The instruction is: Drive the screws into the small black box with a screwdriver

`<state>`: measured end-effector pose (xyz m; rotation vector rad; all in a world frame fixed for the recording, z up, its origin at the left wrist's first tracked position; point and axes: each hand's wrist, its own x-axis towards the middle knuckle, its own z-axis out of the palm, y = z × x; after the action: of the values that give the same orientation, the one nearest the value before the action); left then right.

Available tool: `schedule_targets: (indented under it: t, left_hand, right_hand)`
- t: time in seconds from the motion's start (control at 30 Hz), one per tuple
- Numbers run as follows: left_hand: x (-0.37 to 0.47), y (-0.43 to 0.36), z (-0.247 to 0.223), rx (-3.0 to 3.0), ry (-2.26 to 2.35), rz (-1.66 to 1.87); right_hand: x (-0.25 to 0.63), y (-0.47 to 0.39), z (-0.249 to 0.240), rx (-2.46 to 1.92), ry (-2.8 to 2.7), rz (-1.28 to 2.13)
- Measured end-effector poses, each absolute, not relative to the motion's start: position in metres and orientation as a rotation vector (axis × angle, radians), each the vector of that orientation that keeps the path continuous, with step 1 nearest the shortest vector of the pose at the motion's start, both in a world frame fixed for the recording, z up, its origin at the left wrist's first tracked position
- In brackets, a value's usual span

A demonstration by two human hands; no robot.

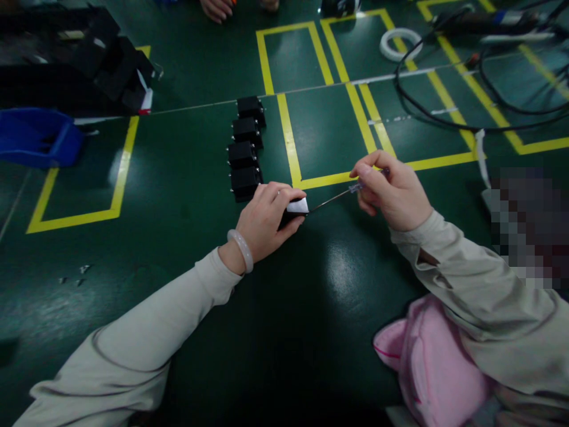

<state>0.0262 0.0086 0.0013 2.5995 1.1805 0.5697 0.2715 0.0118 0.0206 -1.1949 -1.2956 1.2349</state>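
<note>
While your left hand (267, 214) clamps a small black, white-faced block (297, 206) inward of the green tabletop (182, 160)'s near edge, your right hand (393, 191) grips a slim metal, clear-handled screwdriver (355, 187); the block, likely light and stiff, suits a side hold.

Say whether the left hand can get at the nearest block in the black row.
Probably yes: the nearest block sits close by the left hand with nothing seen between, though that hand holds a white-topped piece.
</note>
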Motion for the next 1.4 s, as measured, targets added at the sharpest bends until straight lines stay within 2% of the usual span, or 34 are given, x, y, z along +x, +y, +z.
schedule_targets:
  t: [1.4]
  left_hand:
    - [0.026,0.0086,0.0009,2.604,1.169,0.593]
  right_hand:
    - [0.2709,0.0111,0.0226,-1.17,-1.293,1.237]
